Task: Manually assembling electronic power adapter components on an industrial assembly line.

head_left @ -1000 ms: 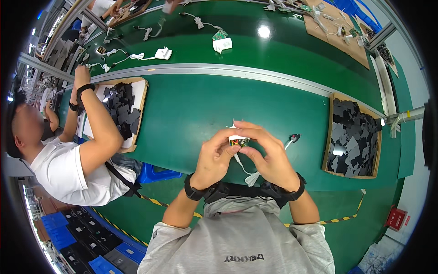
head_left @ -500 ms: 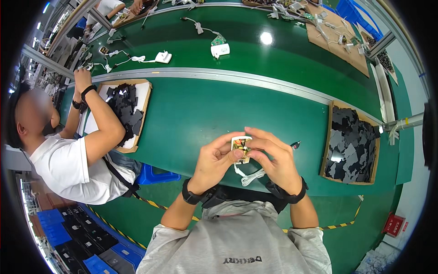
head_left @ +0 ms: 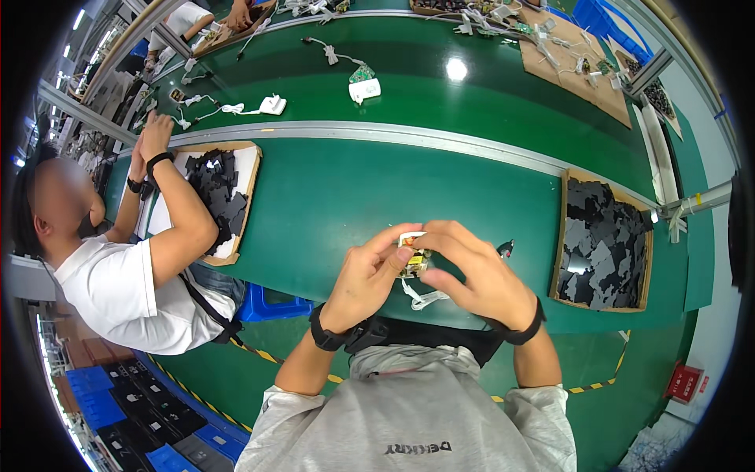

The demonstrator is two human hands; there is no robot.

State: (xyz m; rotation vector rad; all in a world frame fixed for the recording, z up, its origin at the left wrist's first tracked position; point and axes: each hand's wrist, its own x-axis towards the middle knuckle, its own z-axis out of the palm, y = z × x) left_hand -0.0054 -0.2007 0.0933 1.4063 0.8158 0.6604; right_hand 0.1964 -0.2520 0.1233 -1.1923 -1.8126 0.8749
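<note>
Close to my body, over the green table, I hold an opened white power adapter (head_left: 415, 263) with its circuit board and yellow part exposed. My left hand (head_left: 366, 279) is closed on its left side, thumb pressing over the front. My right hand (head_left: 476, 271) bends over its top and right edge, fingertips touching it and thumb beside the board. Some fingertips are hidden behind the housing. A bundled white cable (head_left: 425, 298) hangs below it, between my hands. Just beyond my right hand lies a small dark object with a red part (head_left: 506, 248), its kind unclear.
Cardboard trays of black sheet pieces stand at right (head_left: 602, 244) and left (head_left: 214, 189). Across a metal rail (head_left: 354, 130) lie a white adapter with a green board (head_left: 364, 90) and other cabled adapters. A co-worker in a white shirt (head_left: 114, 291) sits at left.
My right thumb and fingers have spread farther apart, and the right wrist has moved slightly right. More of the yellow part shows. The co-worker's hands have come together.
</note>
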